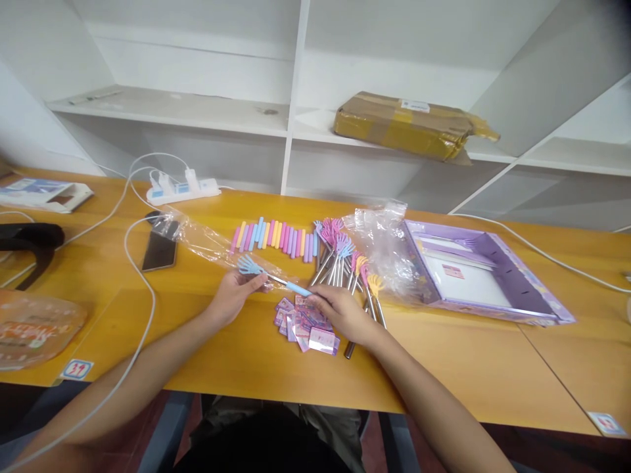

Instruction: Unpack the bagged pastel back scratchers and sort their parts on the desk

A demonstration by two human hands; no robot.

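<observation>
A back scratcher (273, 278) with a blue claw head, metal rod and blue grip lies across both hands, above the table. My left hand (233, 295) pinches it just behind the claw, with a clear plastic sleeve (211, 246) stretching away behind. My right hand (340, 312) is closed around the blue grip end. Beneath them sits a pile of pink and purple cards (302, 323). Beyond is a row of coloured grip tubes (273, 238) in pink, yellow, blue and purple. To the right, several metal back scratchers (340, 253) with coloured claws lie heaped, partly hidden by my right hand.
Clear plastic bags (382, 246) lie beside an open purple box (493, 269) at right. A phone (161, 244), a power strip (183, 190) and loose white cables occupy the left. An orange package (37, 328) rests near the front left. A taped carton (409, 125) stands on the shelf.
</observation>
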